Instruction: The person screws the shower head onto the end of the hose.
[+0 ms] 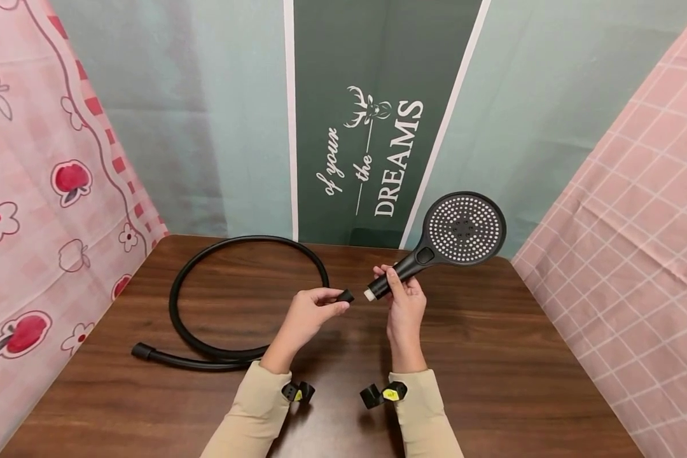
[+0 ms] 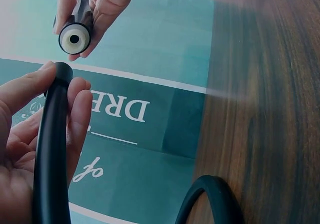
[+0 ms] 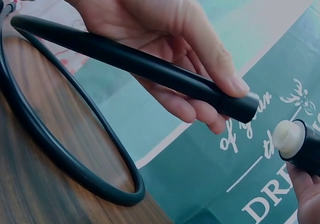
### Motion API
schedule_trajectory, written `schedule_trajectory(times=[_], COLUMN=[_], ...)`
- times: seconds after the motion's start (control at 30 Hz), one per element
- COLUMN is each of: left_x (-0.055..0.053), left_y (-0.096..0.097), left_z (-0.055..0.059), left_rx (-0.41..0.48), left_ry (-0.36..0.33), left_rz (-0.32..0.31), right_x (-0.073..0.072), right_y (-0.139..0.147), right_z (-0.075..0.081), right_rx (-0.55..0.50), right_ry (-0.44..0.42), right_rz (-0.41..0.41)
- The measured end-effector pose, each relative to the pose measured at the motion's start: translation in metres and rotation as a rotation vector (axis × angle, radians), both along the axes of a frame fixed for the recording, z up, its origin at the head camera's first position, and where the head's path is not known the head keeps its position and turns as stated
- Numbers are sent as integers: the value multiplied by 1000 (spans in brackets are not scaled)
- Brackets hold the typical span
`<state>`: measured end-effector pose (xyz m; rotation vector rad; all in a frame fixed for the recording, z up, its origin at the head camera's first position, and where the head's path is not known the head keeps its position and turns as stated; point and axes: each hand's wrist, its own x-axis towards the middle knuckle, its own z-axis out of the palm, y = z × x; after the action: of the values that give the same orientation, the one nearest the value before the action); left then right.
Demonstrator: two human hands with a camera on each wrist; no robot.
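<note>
A black shower head point(image 1: 464, 229) with pale nozzles is gripped by its handle in my right hand point(image 1: 406, 308), tilted with the spray face toward the head camera. Its handle ends in a white fitting point(image 3: 290, 138) with a dark central hole, seen in the left wrist view. My left hand point(image 1: 315, 316) pinches the end of a black shower hose point(image 3: 145, 69) at its connector point(image 1: 345, 296). The connector faces the white fitting, and a small gap separates them. From the left hand the hose loops across the table, its other end point(image 1: 143, 351) lying at the left.
The brown wooden table point(image 1: 492, 369) carries the hose loop. Behind it hangs a green cloth point(image 1: 240, 127) with white lettering. Pink patterned cloths stand at the left point(image 1: 34, 210) and right point(image 1: 635, 254). Both wrists wear small black devices.
</note>
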<state>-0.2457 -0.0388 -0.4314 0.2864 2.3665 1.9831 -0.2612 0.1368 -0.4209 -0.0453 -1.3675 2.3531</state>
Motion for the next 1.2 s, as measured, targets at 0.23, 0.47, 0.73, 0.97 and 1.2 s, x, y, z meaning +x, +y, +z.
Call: schedule_trajectory(times=[0.23,0.47,0.73,0.97,1.2], left_x=[-1,-1,1,2,3], left_y=[2,3,4,3,1], left_z=[1,1,3,5,4], left_rx=[-37,-62,-73,-83,-84], left_ry=[28,36,37,41,39], left_rz=[-11,-23,-24,-30,-37], right_x=[3,4,5,0,5], right_y=[-10,-16,-19,-19,-23], right_z=[0,-2,-4,-11,-5], right_rx=[-38,-42,-42,-44,-36], right_ry=[-1,11,12,33,15], right_rz=[-12,-25,-20,-13,-16])
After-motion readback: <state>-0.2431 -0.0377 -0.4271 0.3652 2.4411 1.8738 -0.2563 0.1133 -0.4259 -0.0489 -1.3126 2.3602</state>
